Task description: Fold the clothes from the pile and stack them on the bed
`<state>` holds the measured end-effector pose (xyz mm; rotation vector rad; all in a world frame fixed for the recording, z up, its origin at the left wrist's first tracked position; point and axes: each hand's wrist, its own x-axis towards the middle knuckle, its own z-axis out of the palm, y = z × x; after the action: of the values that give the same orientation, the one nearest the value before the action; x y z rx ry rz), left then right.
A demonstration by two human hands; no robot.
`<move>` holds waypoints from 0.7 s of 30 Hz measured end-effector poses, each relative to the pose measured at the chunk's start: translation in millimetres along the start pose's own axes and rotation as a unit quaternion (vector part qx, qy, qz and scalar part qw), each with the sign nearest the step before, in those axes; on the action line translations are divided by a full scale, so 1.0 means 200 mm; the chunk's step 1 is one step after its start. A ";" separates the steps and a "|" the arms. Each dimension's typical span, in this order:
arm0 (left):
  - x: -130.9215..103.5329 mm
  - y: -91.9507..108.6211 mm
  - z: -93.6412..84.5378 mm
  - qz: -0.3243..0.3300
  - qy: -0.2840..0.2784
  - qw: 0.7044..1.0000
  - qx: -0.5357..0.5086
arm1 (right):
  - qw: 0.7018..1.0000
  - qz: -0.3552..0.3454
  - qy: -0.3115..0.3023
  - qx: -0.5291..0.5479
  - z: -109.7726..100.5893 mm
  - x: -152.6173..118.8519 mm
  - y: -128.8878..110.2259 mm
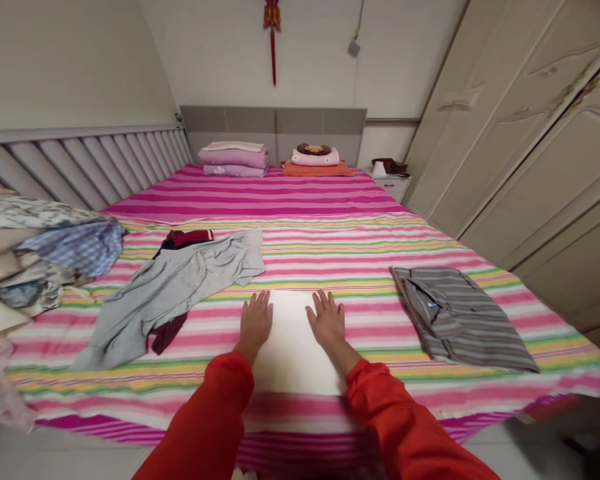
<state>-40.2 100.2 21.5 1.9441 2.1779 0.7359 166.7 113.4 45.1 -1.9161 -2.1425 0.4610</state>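
A flat white rectangular board or sheet (pixel 293 347) lies on the striped bedspread near the front edge of the bed; its exact kind cannot be made out. My left hand (pixel 256 321) rests flat by its upper left edge, fingers stretched forward. At the upper right edge my right hand (pixel 327 320) lies the same way, fingers slightly spread. Neither hand holds anything. To the left is a loosely spread grey garment (pixel 175 293), partly over a dark red garment (pixel 170 332). A folded grey striped garment (pixel 467 317) lies to the right.
A pile of mixed clothes (pixel 40 253) covers the bed's left side, by a slatted rail (pixel 80 163). Folded purple bedding (pixel 234 159) and an orange pillow (pixel 317 170) sit at the headboard (pixel 230 120). Wardrobes (pixel 530 127) stand to the right, past a small bedside cabinet (pixel 394 187).
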 end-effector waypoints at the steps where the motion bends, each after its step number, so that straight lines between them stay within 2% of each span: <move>1: -0.03 -0.02 -0.01 -0.005 0.011 1.000 -0.016 | 1.000 -0.002 0.005 -0.006 0.00 -0.04 0.02; 4: -0.14 -0.02 -0.04 -0.021 0.055 0.996 -0.068 | 0.999 -0.011 0.027 -0.026 0.03 -0.18 0.07; 7: -0.26 0.10 -0.02 -0.010 0.077 0.993 -0.094 | 0.996 -0.045 0.064 -0.033 0.10 -0.34 0.07; 10: -0.39 0.24 0.05 0.061 0.044 0.991 -0.107 | 0.988 -0.129 0.076 -0.034 0.20 -0.48 0.04; 12: -0.45 0.29 0.10 0.118 0.013 0.988 -0.098 | 0.981 -0.177 0.073 -0.038 0.24 -0.54 0.04; 14: -0.49 0.25 0.12 0.160 -0.001 0.984 -0.081 | 0.975 -0.206 0.073 -0.045 0.25 -0.57 0.07; 16: -0.50 0.15 0.10 0.167 0.005 0.984 -0.059 | 0.970 -0.225 0.075 -0.055 0.22 -0.58 0.14; 18: -0.49 0.02 0.05 0.137 0.013 0.990 -0.027 | 0.969 -0.229 0.075 -0.061 0.18 -0.58 0.22; 21: -0.49 -0.15 -0.02 0.067 0.025 0.997 0.022 | 0.975 -0.200 0.085 -0.052 0.16 -0.58 0.30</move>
<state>-54.1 3.8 -9.3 2.1337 2.1252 0.7691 224.5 0.8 -2.5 -1.4495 -2.3888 0.1057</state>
